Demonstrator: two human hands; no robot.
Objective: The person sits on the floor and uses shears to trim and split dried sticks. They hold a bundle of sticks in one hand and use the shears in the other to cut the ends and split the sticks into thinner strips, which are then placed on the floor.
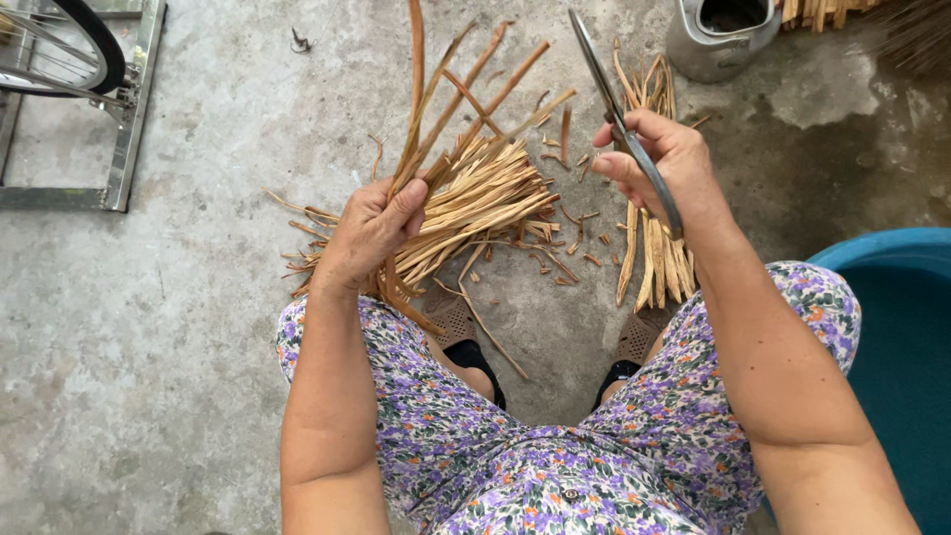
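While the left hand (371, 226) is closed in a fist around a bunch of flat tan strips (451, 119), the right hand (659, 159) is wrapped around the handles of a long pair of scissors (619, 119), blades together and held clear of the bunch. This looks like the trimming step — the bunch gathered and raised, the cut not yet made. The next move, as I judge it, calls for opening the blades and bringing them across the uneven ends. The held strips run long-ways from the fist up and away to the right, fanning at their tips; the scissors point up and to the left, tips away from the person. Below, a pile of cut strips (495, 203) lies on the concrete floor (198, 297) — a second bundle (659, 253) rests by the right foot, near a metal can (718, 35) and a blue tub (897, 327).
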